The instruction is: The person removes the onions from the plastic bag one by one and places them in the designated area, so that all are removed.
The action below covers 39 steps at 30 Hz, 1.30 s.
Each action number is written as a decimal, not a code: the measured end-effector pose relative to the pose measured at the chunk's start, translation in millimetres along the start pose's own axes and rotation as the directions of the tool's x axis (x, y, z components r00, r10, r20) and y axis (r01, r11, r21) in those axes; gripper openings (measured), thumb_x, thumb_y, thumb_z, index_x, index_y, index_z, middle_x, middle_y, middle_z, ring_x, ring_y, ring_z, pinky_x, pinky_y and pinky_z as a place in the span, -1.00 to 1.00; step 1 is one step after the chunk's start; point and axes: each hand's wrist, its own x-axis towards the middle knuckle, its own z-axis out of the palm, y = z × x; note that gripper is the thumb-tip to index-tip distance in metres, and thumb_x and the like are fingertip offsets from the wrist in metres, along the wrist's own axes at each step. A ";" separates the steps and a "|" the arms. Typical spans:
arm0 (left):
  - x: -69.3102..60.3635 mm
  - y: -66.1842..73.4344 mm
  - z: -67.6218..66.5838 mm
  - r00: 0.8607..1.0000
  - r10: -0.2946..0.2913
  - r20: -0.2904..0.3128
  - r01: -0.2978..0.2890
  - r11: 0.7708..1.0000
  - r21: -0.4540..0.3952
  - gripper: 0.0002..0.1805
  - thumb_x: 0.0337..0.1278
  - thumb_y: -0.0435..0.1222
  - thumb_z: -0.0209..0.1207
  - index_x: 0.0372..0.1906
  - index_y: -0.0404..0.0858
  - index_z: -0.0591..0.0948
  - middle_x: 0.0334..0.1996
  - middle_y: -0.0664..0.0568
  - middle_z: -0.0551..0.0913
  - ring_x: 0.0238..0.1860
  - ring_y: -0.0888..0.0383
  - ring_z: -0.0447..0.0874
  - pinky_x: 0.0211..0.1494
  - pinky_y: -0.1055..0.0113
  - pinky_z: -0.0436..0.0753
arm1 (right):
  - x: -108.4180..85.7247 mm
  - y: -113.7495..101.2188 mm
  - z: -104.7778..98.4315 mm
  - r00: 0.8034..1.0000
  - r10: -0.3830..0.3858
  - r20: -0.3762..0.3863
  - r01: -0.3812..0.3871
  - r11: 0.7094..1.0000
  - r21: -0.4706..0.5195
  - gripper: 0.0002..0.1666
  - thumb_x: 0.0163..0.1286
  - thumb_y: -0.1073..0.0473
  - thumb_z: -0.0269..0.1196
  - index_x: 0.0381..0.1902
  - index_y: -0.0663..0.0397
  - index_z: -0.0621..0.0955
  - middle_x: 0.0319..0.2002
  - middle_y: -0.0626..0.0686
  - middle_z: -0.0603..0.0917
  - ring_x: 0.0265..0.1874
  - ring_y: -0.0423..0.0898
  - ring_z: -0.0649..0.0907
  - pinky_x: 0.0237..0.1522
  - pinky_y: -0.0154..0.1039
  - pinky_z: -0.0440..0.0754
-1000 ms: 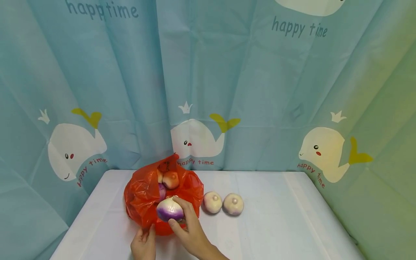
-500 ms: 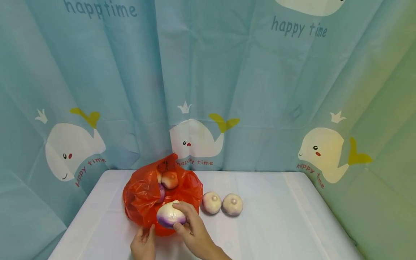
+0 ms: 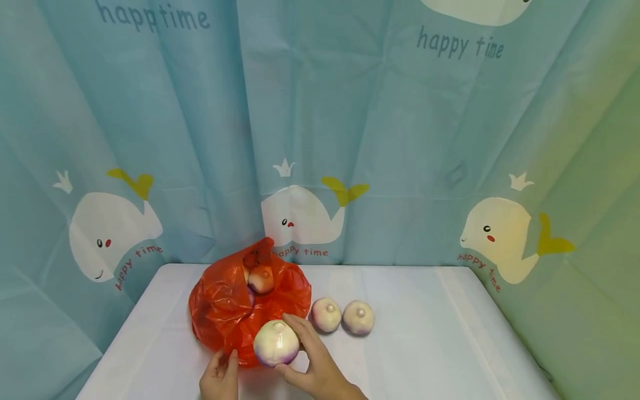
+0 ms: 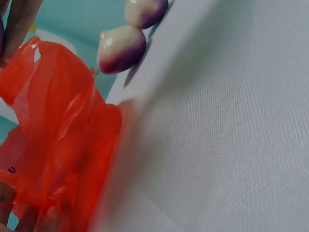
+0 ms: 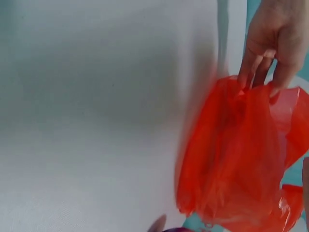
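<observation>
My right hand [image 3: 320,361] holds a white-and-purple onion [image 3: 276,343] between thumb and fingers, in front of the mouth of a red plastic bag [image 3: 215,300]. The onion's pale top with its small nub faces up. With bent fingers and thumb my left hand [image 3: 220,378] pinches the bag's near edge; the right wrist view shows this left hand [image 5: 275,43] gripping the red film from above. More onions [image 3: 261,279] lie inside the bag, tinted by the plastic and partly covered by its folds.
Two further onions, one [image 3: 326,315] close to the bag and the other [image 3: 358,318] to its right, stand side by side on the white table [image 3: 425,344]. A blue curtain [image 3: 400,139] with printed whales hangs behind the table and along both sides.
My right hand has drawn the onion toward me and slightly right, away from the bag's mouth, tipping its top upward. My left hand keeps its hold on the bag's edge.
</observation>
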 end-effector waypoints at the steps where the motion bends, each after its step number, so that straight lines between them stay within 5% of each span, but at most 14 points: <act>1: -0.2 -0.2 0.0 1.000 -0.005 0.000 0.005 1.000 0.011 -0.60 0.15 -0.43 0.16 0.00 -0.69 0.45 -0.12 -0.53 0.52 -0.45 0.56 0.42 -0.44 0.71 0.47 | -1.3 0.4 -1.7 1.000 0.008 -0.011 -0.008 1.000 0.000 -0.19 0.15 0.42 0.32 0.31 0.39 0.21 0.18 0.29 0.31 0.14 0.10 0.44 -0.08 -0.21 0.60; 15: 0.4 -0.8 -0.4 1.000 -0.004 -0.007 0.004 1.000 0.013 -0.61 0.14 -0.47 0.14 0.00 -0.69 0.45 -0.16 -0.46 0.55 -0.45 0.58 0.42 -0.43 0.69 0.49 | -17.2 14.4 -25.6 0.973 0.137 -0.184 -0.111 0.983 0.145 -0.17 0.03 0.57 0.34 0.25 0.47 0.22 0.18 0.45 0.23 0.20 -0.06 0.39 0.08 -0.21 0.50; 26: 2.0 -7.0 -2.4 0.999 -0.005 0.038 0.006 1.000 -0.029 -0.65 0.08 -0.56 0.13 -0.01 -0.69 0.45 -0.12 -0.45 0.56 -0.40 0.59 0.46 -0.36 0.68 0.51 | -27.0 24.5 -44.7 0.947 0.164 -0.277 -0.199 0.974 -0.104 -0.14 -0.05 0.50 0.43 0.21 0.47 0.29 0.15 0.37 0.36 0.20 -0.08 0.37 0.13 -0.35 0.41; 29: 2.8 -9.7 -2.1 0.999 0.013 0.036 -0.012 0.999 -0.032 -0.67 0.06 -0.60 0.11 -0.03 -0.69 0.47 -0.13 -0.46 0.56 -0.39 0.58 0.47 -0.36 0.68 0.52 | -37.0 37.9 -49.2 0.925 0.213 -0.314 -0.272 0.949 -0.158 -0.12 -0.04 0.43 0.45 0.25 0.34 0.31 0.17 0.27 0.40 0.20 -0.09 0.38 0.10 -0.28 0.47; 34: 4.9 -14.7 -3.3 0.999 -0.012 0.035 0.012 1.000 0.007 -0.67 0.07 -0.58 0.09 -0.02 -0.65 0.48 -0.09 -0.51 0.52 -0.40 0.60 0.45 -0.39 0.67 0.52 | -49.7 51.2 -59.5 0.863 0.339 -0.375 -0.417 0.896 -0.150 -0.11 0.00 0.29 0.48 0.29 0.07 0.33 0.20 0.06 0.42 0.15 -0.10 0.42 0.05 -0.14 0.52; 39: 5.9 -16.7 -3.8 0.999 -0.037 0.027 0.037 0.999 0.019 -0.66 0.07 -0.58 0.08 0.00 -0.64 0.48 -0.06 -0.52 0.51 -0.41 0.60 0.44 -0.40 0.67 0.53 | -56.5 56.5 -71.4 0.838 0.369 -0.403 -0.451 0.883 -0.130 -0.10 0.01 0.33 0.46 0.29 0.19 0.30 0.20 0.14 0.41 0.11 0.01 0.45 0.06 -0.22 0.51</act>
